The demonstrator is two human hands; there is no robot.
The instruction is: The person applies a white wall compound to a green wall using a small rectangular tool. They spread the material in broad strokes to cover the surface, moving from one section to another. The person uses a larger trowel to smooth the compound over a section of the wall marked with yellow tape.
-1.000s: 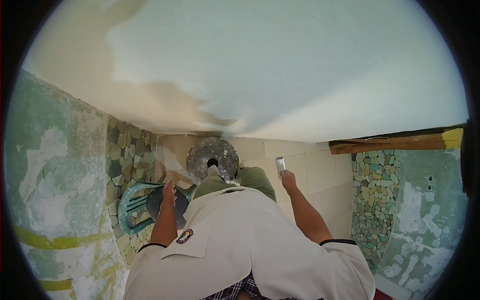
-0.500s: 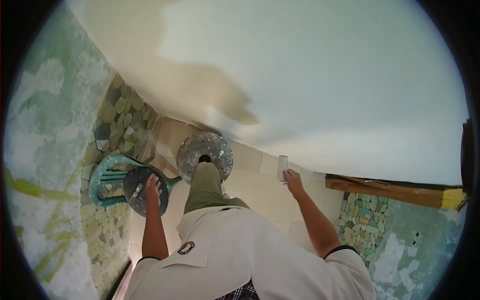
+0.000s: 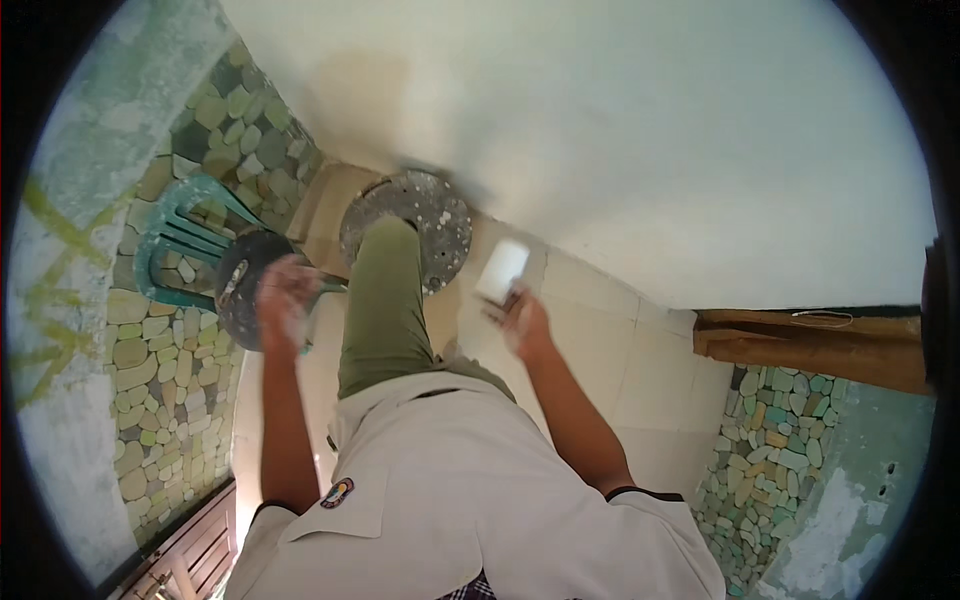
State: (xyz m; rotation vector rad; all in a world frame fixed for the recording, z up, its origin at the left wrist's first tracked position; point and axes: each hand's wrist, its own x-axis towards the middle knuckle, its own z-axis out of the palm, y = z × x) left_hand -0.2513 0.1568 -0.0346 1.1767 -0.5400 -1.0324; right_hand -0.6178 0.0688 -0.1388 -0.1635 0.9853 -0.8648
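— Under the head camera, what is close to the hands?

— Left hand (image 3: 285, 300) is raised over a dark round pan (image 3: 240, 290), which rests on a green plastic chair (image 3: 175, 245). The hand is blurred, so I cannot tell if its grip is clenched or released, and I cannot tell if it touches the pan.

— And the other hand?

— Right hand (image 3: 522, 322) has its grip closed on a small white rectangular block (image 3: 502, 270). The block stands up from the fingers, in front of the white wall (image 3: 620, 130), above the pale tiled floor (image 3: 600, 350).

— What is between the two hands?

— One leg in olive trousers (image 3: 380, 310) goes forward, and the foot seems to be on a round grey disc (image 3: 420, 225) covered with pale spots, near the foot of the wall.

— What else is around?

— Pebble stones (image 3: 170, 390) cover the lower left wall, and more pebbles show at the right. A brown wooden beam (image 3: 810, 345) lies at the right side, under the white wall.
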